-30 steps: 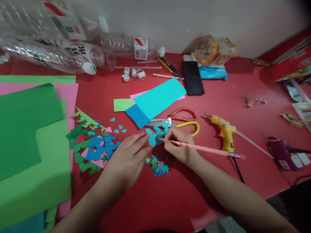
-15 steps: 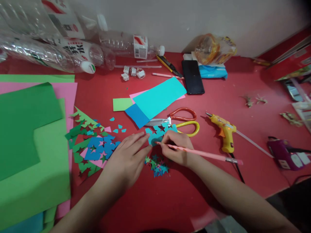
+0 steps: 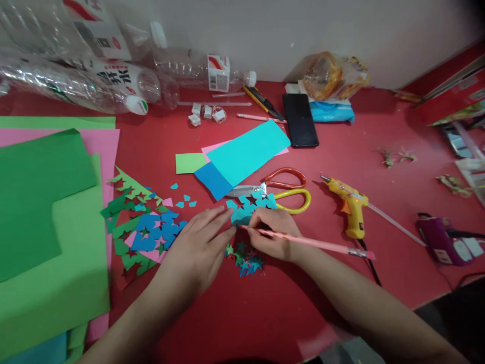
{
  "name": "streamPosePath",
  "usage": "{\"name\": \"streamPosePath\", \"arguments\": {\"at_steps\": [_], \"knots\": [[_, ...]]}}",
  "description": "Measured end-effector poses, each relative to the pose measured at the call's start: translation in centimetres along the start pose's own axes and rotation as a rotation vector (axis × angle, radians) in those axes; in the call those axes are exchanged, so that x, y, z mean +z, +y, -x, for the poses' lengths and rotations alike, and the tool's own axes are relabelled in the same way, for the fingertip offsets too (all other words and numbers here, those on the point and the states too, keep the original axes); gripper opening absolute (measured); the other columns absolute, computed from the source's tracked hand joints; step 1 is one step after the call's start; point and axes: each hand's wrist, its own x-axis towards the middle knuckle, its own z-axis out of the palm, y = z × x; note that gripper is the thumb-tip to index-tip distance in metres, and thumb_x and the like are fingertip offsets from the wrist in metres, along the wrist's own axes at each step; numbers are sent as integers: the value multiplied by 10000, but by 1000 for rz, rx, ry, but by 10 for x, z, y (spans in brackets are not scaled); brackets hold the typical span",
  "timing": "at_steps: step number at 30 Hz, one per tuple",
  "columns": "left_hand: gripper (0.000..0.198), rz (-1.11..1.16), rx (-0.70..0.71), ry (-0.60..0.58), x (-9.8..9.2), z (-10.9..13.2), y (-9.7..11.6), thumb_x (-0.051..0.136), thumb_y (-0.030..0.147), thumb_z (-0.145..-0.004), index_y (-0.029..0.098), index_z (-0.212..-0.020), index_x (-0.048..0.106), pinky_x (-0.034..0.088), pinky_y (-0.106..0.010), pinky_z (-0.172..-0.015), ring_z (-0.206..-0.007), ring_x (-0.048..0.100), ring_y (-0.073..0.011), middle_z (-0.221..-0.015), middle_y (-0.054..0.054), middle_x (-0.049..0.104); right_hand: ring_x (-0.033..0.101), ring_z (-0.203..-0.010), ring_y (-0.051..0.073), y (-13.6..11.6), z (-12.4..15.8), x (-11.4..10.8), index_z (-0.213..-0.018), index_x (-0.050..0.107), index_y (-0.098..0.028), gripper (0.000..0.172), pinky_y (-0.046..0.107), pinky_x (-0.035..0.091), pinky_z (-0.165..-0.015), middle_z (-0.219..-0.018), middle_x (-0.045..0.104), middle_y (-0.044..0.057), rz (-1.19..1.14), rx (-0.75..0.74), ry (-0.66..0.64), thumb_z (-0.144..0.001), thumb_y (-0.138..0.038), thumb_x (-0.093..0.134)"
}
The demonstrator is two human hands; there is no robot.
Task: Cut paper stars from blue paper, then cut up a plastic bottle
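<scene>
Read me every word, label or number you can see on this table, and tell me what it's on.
"开水" on the large bottle's label; the character before it is blurred.
Small bottle label: print too small to read.
Upper bottle label: blurred.
Pink pencil: nothing legible.

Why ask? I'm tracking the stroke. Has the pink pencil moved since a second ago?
Yes. The pink pencil in the right hand has slid slightly left and toward the person, away from the yellow scissors handle, which lies where it was.
</scene>
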Motion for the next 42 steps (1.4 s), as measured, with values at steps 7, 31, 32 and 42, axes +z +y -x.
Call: {"name": "streamPosePath", "arguments": {"at_steps": [7,31,32,42], "knots": [[273,-12,-30,-10,3,3,0,490,70,-878,96,-1085,666,518,-558,-953,-1250,532,-350,-1265,-199,630,623,-648,161,-1,-1,-15,-815,600,-232,118,279,488,-605,-743,672,15,-124,39,219,-898,-215,519],[175,717,-530,130,-16,-15,16,568,298,-859,182,-972,634,554,-295,-571,-680,693,-177,-868,-78,749,650,-820,160,-22,-6,-34,-942,488,-232,54,280,512,-757,-914,655,26,-61,-239,243,-902,-223,522],[148,820,-578,107,-19,-17,19,571,316,-850,182,-867,632,523,-268,-514,-602,673,-163,-781,-63,744,659,-826,160,-25,-6,-34,-953,491,-230,53,271,512,-746,-918,667,29,-40,-233,242,-908,-231,520],[108,1126,-826,790,-43,-12,3,653,260,-751,184,-761,577,444,-216,-514,-533,607,-110,-615,19,676,660,-716,247,-10,-6,-49,-776,662,-143,186,295,414,-618,-777,718,166,565,-6,187,-893,-150,517]]}}
